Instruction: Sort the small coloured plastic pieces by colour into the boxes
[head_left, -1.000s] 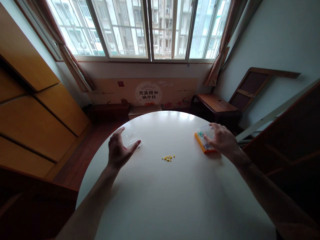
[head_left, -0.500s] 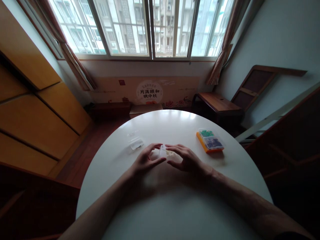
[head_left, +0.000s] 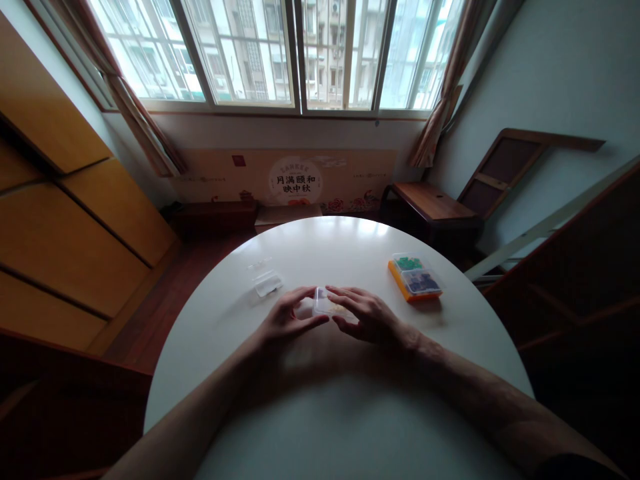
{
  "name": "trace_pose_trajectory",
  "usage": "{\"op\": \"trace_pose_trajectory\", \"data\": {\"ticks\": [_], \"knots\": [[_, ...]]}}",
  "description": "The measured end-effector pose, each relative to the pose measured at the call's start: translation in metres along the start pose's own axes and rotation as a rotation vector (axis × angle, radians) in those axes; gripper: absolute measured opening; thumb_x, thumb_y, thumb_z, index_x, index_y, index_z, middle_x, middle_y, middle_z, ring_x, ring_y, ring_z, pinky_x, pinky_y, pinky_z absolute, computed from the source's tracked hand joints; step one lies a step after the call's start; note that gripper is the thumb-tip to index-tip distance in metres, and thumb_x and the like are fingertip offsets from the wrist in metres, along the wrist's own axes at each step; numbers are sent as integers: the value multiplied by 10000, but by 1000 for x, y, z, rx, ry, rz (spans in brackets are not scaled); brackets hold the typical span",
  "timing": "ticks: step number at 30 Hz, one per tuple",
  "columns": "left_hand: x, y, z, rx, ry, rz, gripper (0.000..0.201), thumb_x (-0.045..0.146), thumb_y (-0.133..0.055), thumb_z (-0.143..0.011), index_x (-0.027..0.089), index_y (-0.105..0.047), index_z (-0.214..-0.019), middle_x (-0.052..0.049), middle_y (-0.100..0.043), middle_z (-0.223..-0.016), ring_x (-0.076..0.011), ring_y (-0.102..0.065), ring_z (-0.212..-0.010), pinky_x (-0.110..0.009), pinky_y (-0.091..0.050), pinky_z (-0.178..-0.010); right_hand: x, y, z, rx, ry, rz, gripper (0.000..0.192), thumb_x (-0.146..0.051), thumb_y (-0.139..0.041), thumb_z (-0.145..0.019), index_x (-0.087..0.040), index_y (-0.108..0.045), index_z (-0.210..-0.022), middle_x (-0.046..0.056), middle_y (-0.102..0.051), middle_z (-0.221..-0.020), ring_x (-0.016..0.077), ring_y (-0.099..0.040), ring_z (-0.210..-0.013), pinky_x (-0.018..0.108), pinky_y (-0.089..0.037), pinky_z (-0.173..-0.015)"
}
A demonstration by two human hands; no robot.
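Observation:
A small clear plastic box [head_left: 323, 304] sits on the round white table [head_left: 320, 413] between my two hands. My left hand [head_left: 286, 320] touches its left side with thumb and fingertips. My right hand [head_left: 366, 315] rests over its right side, fingers laid across it. Something yellowish shows through the box under my right fingers; the small yellow bits seen earlier on the table are hidden.
A clear lid or small box [head_left: 267, 283] lies to the left on the table. An orange tray with clear compartment boxes [head_left: 415, 277] stands at the right. Behind are windows, a wooden bench [head_left: 430, 203] and wooden cabinets [head_left: 65, 227] at the left.
Both hands came in from the table's sides to the middle, with a clear box now between them over the spot where the yellow bits lay. The view shifted slightly.

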State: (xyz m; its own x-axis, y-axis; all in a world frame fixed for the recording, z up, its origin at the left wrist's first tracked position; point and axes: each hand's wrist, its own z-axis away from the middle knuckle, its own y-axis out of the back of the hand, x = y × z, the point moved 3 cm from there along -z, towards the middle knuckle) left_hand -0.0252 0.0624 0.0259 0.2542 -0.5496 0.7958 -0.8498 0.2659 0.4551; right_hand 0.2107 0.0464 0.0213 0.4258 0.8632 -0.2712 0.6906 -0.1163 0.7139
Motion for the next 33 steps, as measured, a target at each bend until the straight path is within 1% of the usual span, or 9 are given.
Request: {"op": "trace_pose_trajectory", "data": {"ticks": [5,9,13,17,20,23,27,30,33], "knots": [[-1,-3,-3,-13,-3,-8,464,459,-844,-949,234,-755,-1344,-123,-795,-1292,-309,-778,-1163,-449,-657,-1014,2,-2,0,-15,9,94,446,-254,-613,-1083,-244,-543,-1522,163,-689,-1520,323,-743,-1241,527,-668,-1020],[0,-6,-5,-14,1,9,453,461,-836,-957,225,-759,-1336,-126,-795,-1283,-304,-780,-1150,-443,-657,-1016,4,-6,1,-59,41,178,458,-205,-587,-1077,-234,-525,-1530,173,-664,-1541,330,-714,-1255,546,-653,-1040],[4,-8,-6,0,20,21,446,469,-835,-957,206,-768,-1311,-120,-801,-1256,-293,-784,-1120,-429,-651,-1019,4,-10,2,-52,51,207,458,-172,-565,-1069,-224,-508,-1521,188,-651,-1539,327,-705,-1240,547,-656,-1028],[6,-10,-6,-15,46,93,440,470,-820,-970,197,-770,-1311,-129,-797,-1277,-300,-776,-1159,-425,-654,-1011,3,-11,2,-46,53,230,430,-126,-540,-1050,-194,-517,-1474,209,-672,-1490,327,-716,-1191,538,-665,-994],[7,-11,-5,-42,24,64,446,446,-832,-963,202,-766,-1330,-130,-792,-1280,-298,-773,-1161,-437,-643,-1032,3,-8,2,-22,11,194,384,-104,-503,-1054,-208,-543,-1422,183,-714,-1416,305,-736,-1147,496,-675,-960],[6,-11,-5,-56,-9,22,458,447,-849,-947,201,-766,-1324,-131,-791,-1270,-300,-773,-1151,-447,-637,-1041,4,-2,3,-9,-44,137,342,-126,-470,-1093,-232,-557,-1406,150,-737,-1373,284,-749,-1135,460,-676,-946],[3,-5,-7,18,-24,-58,497,475,-874,-920,207,-740,-1317,-127,-785,-1261,-294,-763,-1155,-460,-624,-1062,7,8,2,43,-106,17,322,-176,-468,-1131,-249,-567,-1428,135,-751,-1339,286,-742,-1190,470,-655,-1002],[3,2,-8,69,-73,-137,551,482,-886,-904,222,-709,-1356,-129,-763,-1272,-297,-746,-1170,-477,-622,-1064,14,11,4,123,-193,-32,282,-198,-465,-1140,-244,-617,-1373,125,-767,-1193,270,-756,-1070,437,-657,-949],[7,7,-7,86,-125,-190,589,446,-869,-917,227,-677,-1429,-140,-736,-1309,-296,-734,-1184,-475,-621,-1066,21,8,8,178,-253,-10,224,-219,-484,-1136,-236,-666,-1265,111,-761,-1087,258,-746,-977,419,-649,-902]]}}
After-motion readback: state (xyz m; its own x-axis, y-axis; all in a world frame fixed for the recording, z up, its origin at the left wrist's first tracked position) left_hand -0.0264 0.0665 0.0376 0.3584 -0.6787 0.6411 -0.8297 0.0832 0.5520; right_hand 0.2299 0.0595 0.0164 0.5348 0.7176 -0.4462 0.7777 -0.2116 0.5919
